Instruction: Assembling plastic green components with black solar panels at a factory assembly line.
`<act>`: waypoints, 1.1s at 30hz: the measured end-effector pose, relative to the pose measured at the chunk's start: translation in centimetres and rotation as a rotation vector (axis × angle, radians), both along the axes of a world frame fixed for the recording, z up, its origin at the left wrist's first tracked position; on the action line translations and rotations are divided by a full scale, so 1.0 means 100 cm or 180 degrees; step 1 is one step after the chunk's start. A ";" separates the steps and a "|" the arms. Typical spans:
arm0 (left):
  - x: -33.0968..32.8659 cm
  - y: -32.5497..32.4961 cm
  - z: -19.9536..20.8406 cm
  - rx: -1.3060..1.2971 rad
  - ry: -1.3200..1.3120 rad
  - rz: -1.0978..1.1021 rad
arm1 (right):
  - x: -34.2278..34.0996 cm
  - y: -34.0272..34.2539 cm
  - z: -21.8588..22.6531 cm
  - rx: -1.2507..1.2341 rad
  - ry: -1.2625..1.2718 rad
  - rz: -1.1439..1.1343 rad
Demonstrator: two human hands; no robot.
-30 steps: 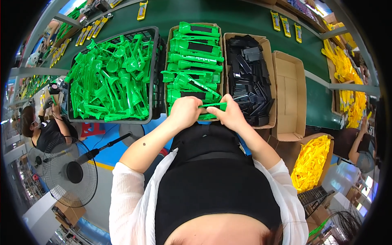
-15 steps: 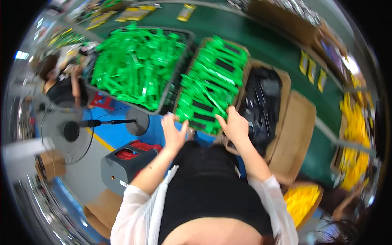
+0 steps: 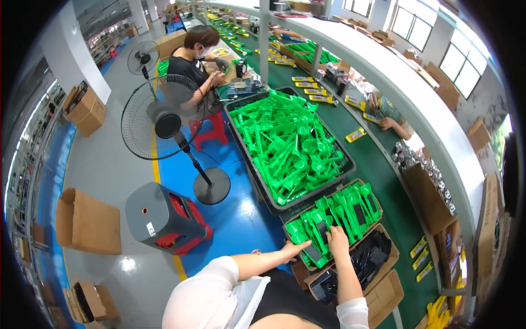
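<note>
A shallow cardboard box [image 3: 378, 218] in front of me holds rows of green plastic parts [image 3: 343, 211], long and spoon-like, with dark flat panels among them. At its near left end, my left hand [image 3: 295, 250] grips the box edge, thumb over the green parts. My right hand [image 3: 337, 242] reaches over the near side, its fingers closed on a green part; the fingertips are partly hidden. Beyond the box stands a dark plastic crate [image 3: 350, 165] heaped with loose green parts [image 3: 285, 145]. To the right, another carton [image 3: 393, 257] holds black parts [image 3: 372, 255].
An open cardboard tray [image 3: 386, 299] lies near my right arm. The green conveyor [image 3: 383, 170] carries yellow packages [image 3: 356, 135]. A standing fan [image 3: 167, 125], a grey-and-red stool stack [image 3: 164, 219] and a carton [image 3: 90, 222] are left. A co-worker [image 3: 192, 60] sits ahead.
My view has swung up and leftward, bringing the aisle and co-worker into sight. My right hand has shifted from the box's near right corner onto the green parts; my left stays at the edge.
</note>
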State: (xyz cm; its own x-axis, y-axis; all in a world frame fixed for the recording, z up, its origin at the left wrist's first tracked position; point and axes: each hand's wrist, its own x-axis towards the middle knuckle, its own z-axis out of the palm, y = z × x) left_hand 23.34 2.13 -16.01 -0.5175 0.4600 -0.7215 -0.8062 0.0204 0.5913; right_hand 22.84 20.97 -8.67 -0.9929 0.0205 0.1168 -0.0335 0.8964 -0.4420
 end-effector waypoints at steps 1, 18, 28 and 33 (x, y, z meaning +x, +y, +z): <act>-0.004 0.001 0.008 0.0139 -0.0021 -0.0067 | -0.001 0.002 0.012 -0.0114 0.0102 0.0005; 0.007 0.003 -0.020 -0.0167 0.0102 0.0646 | -0.079 0.229 -0.034 0.0135 0.0032 -0.2042; 0.015 -0.022 -0.024 0.0256 -0.0194 0.0785 | -0.097 0.238 -0.049 -0.0530 -0.0702 -0.1684; 0.050 -0.090 -0.030 0.0567 -0.0305 0.0977 | -0.078 0.244 -0.052 -0.0631 -0.1441 -0.0501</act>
